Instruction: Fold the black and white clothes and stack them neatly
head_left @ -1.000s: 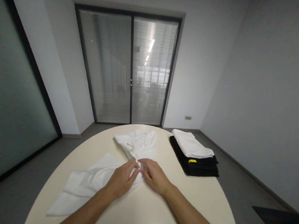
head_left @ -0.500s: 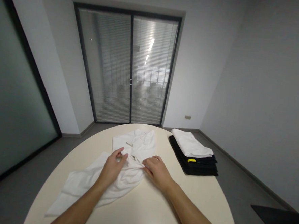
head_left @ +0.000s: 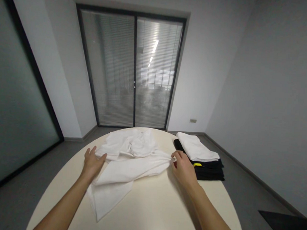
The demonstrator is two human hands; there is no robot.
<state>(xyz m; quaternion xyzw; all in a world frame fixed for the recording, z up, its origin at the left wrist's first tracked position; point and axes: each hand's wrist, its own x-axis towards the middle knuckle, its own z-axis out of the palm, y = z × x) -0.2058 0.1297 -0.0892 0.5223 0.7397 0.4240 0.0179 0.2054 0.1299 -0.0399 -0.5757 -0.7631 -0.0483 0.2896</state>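
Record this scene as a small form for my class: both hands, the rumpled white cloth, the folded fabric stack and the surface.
Left hand: spread open, at the left edge of the rumpled white cloth
Right hand: pinching the cloth's right end
Cloth state: creased, one corner pointing toward the wearer
Stack: folded white fabric on folded black fabric, small yellow patch showing
Surface: round cream tabletop
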